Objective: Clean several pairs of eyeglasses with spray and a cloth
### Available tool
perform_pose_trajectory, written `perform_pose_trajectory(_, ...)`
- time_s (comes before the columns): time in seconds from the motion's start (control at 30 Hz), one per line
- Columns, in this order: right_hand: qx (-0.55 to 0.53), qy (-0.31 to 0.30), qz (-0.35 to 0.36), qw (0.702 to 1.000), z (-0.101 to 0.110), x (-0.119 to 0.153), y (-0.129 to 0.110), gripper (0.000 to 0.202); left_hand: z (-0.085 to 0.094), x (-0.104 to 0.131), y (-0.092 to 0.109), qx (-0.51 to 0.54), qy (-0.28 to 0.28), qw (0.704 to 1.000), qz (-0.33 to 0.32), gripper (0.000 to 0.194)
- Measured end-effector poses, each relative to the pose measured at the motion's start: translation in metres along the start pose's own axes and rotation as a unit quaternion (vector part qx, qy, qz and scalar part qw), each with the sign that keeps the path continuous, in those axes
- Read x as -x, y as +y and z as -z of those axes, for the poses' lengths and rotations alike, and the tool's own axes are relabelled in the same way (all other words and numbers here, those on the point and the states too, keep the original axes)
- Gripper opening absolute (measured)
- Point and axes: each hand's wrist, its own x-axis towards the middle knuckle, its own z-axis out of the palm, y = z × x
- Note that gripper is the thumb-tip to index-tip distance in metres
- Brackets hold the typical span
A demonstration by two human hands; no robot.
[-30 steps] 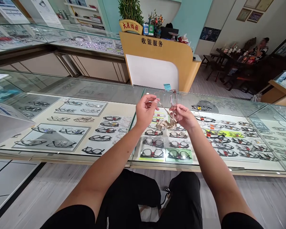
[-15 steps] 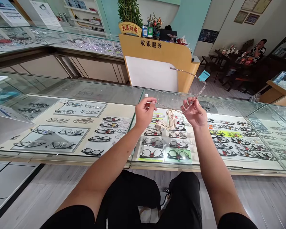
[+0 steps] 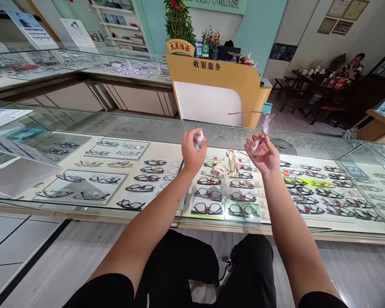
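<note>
My left hand (image 3: 191,152) is closed around a small white-topped bottle (image 3: 200,137), held over the glass counter; most of the bottle is hidden by the fingers. To its right, a pair of eyeglasses (image 3: 267,124) is gripped by one lens area in my right hand (image 3: 265,157). One thin temple of the glasses points left, and a blue tag (image 3: 267,108) hangs near the hinge. A crumpled beige cloth (image 3: 228,166) lies between my hands on the counter top.
The glass display counter (image 3: 167,216) holds rows of spectacle frames (image 3: 208,208) under its top. A folded white card stand (image 3: 16,171) is at the left. Beyond stand a wooden cashier desk (image 3: 253,81) and, far right, a seated person (image 3: 353,68).
My left hand has left the temple of the glasses and taken hold of the small bottle. The glasses have turned in my right hand, showing their lenses more, and sit lower. The view has shifted slightly.
</note>
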Motion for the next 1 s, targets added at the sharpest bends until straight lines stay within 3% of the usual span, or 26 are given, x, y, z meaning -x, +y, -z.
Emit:
perform_pose_trajectory(0.07, 0.0, -0.008, 0.005, 1.0, -0.003, 0.002, -0.001, 0.038, -0.003, -0.002, -0.018, -0.01, 0.019, 0.999, 0.027, 0.058)
perform_pose_trajectory(0.2, 0.047, -0.037, 0.009, 0.998, -0.009, 0.004, -0.001, 0.042, -0.011, -0.003, -0.054, 0.021, -0.059, 0.994, 0.094, 0.078)
perform_pose_trajectory(0.37, 0.111, -0.051, 0.022, 0.992, -0.016, 0.004, 0.003, 0.044, -0.018, 0.0, -0.078, 0.048, -0.12, 0.978, 0.165, 0.077)
perform_pose_trajectory(0.53, 0.12, -0.067, 0.024, 0.99, -0.02, 0.004, 0.007, 0.043, -0.021, 0.001, -0.084, 0.024, -0.148, 0.971, 0.189, 0.051)
perform_pose_trajectory(0.67, 0.179, -0.054, 0.028, 0.982, -0.021, 0.004, 0.012, 0.042, -0.022, -0.002, -0.072, 0.037, -0.153, 0.968, 0.197, 0.039)
perform_pose_trajectory(0.77, 0.211, -0.052, 0.038, 0.975, -0.021, 0.004, 0.015, 0.04, -0.021, -0.005, -0.051, 0.121, -0.155, 0.955, 0.224, 0.036)
perform_pose_trajectory(0.9, 0.209, -0.057, 0.032, 0.976, -0.024, 0.005, 0.019, 0.04, -0.012, -0.011, -0.016, 0.298, -0.209, 0.871, 0.33, 0.041)
perform_pose_trajectory(1.0, 0.214, -0.069, 0.006, 0.974, -0.026, 0.007, 0.024, 0.042, -0.002, -0.016, 0.004, 0.382, -0.285, 0.802, 0.36, 0.045)
